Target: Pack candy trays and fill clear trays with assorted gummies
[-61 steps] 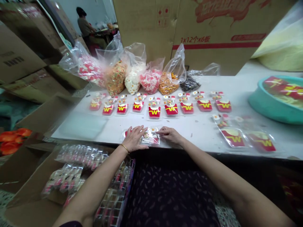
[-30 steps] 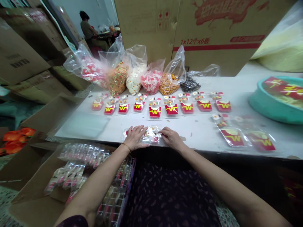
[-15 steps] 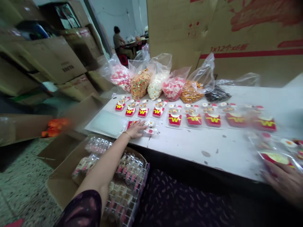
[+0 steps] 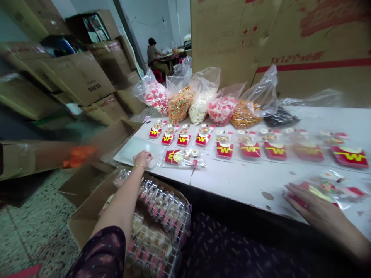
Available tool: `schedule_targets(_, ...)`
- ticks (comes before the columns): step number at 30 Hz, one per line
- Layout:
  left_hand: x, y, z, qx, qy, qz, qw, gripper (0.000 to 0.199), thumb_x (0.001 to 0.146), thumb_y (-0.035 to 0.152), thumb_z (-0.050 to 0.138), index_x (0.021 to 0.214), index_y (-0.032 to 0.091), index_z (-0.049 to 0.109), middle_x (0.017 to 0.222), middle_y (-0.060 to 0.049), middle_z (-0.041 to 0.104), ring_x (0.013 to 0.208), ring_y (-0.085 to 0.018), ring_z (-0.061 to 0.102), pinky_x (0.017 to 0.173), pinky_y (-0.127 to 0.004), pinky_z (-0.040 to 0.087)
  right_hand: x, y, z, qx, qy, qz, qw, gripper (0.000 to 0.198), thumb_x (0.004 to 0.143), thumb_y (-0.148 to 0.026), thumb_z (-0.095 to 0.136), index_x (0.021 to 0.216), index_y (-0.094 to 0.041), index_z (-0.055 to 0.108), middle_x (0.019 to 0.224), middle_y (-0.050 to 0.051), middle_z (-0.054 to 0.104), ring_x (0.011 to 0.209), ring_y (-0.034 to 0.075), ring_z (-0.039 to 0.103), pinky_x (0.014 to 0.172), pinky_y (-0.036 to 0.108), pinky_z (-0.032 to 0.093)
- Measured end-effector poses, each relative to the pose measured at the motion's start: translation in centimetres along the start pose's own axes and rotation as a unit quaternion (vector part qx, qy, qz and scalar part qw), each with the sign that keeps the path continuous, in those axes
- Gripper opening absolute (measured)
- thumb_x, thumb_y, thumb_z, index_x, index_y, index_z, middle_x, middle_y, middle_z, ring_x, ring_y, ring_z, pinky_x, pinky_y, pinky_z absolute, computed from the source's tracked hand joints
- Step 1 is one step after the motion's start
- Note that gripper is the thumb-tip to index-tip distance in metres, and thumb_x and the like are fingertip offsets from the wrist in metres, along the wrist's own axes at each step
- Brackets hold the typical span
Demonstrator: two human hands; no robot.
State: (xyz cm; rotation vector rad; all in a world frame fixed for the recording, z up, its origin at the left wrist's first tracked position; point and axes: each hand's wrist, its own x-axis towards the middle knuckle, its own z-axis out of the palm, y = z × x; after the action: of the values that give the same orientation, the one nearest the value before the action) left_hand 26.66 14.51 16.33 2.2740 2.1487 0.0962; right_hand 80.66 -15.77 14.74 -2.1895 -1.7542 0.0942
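while one packet (image 4: 184,158) lies between two hands (image 4: 143,159), nine packets (image 4: 224,150) rowed, six bags (image 4: 199,110)

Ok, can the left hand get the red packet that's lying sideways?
Probably yes: the left hand is at the clear plastic, near the sideways packet, and nothing seems to stand between hand and packet.

A clear packet (image 4: 185,158) lies flat and sideways, its red carton (image 4: 171,156) marked with a yellow W at the left end, small food-shaped pieces (image 4: 191,154) at the right. Just left lies flat, translucent plastic (image 4: 127,150). Well to the right, a partly covered, blurred second packet (image 4: 330,187) seems to hold similar pieces.
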Motion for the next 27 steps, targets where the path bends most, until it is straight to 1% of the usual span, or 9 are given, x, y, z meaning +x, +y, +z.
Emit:
schedule_targets(4,0.1,0.5,0.4,0.03,0.003,0.005,1.0,0.022,0.078,0.03,0.041,0.079,0.022,0.062,0.1,-0.004,0.058,0.097,-0.021,0.049,0.075,-0.033,0.036,0.2,0.1,-2.3,-0.012,-0.039,-0.006,0.999,0.043,0.073,-0.05,0.037,0.097,-0.026,0.063,0.114,0.007,0.059,0.107,0.027,0.052,0.091,0.043,0.043)
schedule_targets(9,-0.8,0.7,-0.5,0.063,-0.01,0.017,0.998,0.024,0.079,0.025,0.036,0.073,0.017,0.058,0.093,-0.01,0.057,0.089,-0.024,0.05,0.071,-0.034,0.036,-0.4,0.4,-6.6,-0.047,-0.084,0.035,0.995,0.052,0.081,-0.046,0.033,0.116,-0.015,0.055,0.122,0.012,0.053,0.114,0.024,0.047,0.094,0.035,0.039)
schedule_targets(11,-1.8,1.4,-1.4,0.058,0.021,0.019,0.998,0.028,0.081,0.027,0.031,0.074,0.016,0.057,0.091,-0.012,0.056,0.087,-0.025,0.05,0.069,-0.035,0.036,-0.3,0.5,-7.6,-0.073,-0.102,0.014,0.992,0.051,0.083,-0.042,0.033,0.124,-0.015,0.048,0.127,0.012,0.048,0.118,0.023,0.042,0.096,0.035,0.036)
schedule_targets(13,-3.5,3.2,-2.5,0.034,0.061,0.076,0.995,0.029,0.082,0.031,0.03,0.075,0.016,0.055,0.088,-0.012,0.056,0.086,-0.025,0.05,0.069,-0.035,0.036,0.1,1.1,-7.8,-0.096,-0.138,-0.044,0.985,0.056,0.08,-0.04,0.041,0.131,-0.016,0.039,0.134,0.011,0.04,0.124,0.024,0.033,0.099,0.039,0.032)
schedule_targets(16,-7.6,8.5,-3.9,-0.039,0.055,0.209,0.976,0.022,0.08,0.029,0.035,0.071,0.018,0.051,0.081,-0.008,0.056,0.082,-0.022,0.05,0.072,-0.034,0.036,1.3,2.5,-7.3,-0.118,-0.214,-0.115,0.963,0.083,0.065,-0.038,0.06,0.137,-0.019,0.024,0.142,0.009,0.025,0.13,0.03,0.018,0.101,0.047,0.026)
schedule_targets(18,-10.6,13.3,-4.2,-0.091,0.018,0.299,0.95,0.018,0.08,0.026,0.037,0.07,0.018,0.049,0.08,-0.006,0.056,0.081,-0.019,0.05,0.074,-0.033,0.036,2.2,3.3,-6.9,-0.129,-0.257,-0.135,0.948,0.095,0.059,-0.036,0.065,0.139,-0.022,0.016,0.144,0.008,0.018,0.131,0.032,0.011,0.1,0.051,0.025)
schedule_targets(19,-11.9,15.9,-4.0,-0.104,0.009,0.323,0.941,0.016,0.08,0.025,0.038,0.07,0.018,0.05,0.081,-0.005,0.057,0.082,-0.019,0.05,0.074,-0.033,0.035,2.6,3.6,-6.7,-0.135,-0.273,-0.141,0.942,0.096,0.059,-0.035,0.065,0.139,-0.023,0.014,0.145,0.008,0.016,0.131,0.032,0.008,0.098,0.053,0.025)
schedule_targets(23,-14.6,25.0,-1.8,-0.113,-0.029,0.373,0.92,0.011,0.08,0.022,0.042,0.076,0.018,0.052,0.085,-0.005,0.057,0.085,-0.019,0.05,0.076,-0.035,0.033,3.8,3.3,-6.0,-0.149,-0.289,-0.143,0.935,0.093,0.062,-0.042,0.061,0.139,-0.024,0.012,0.142,0.013,0.021,0.13,0.036,0.012,0.093,0.06,0.023)
schedule_targets(27,-14.6,30.3,0.9,-0.101,-0.052,0.379,0.919,0.012,0.081,0.022,0.042,0.08,0.018,0.053,0.09,-0.007,0.056,0.089,-0.02,0.049,0.075,-0.036,0.033,3.8,1.7,-5.4,-0.138,-0.27,-0.113,0.946,0.098,0.061,-0.049,0.06,0.14,-0.019,0.009,0.136,0.02,0.03,0.125,0.036,0.025,0.092,0.059,0.024)
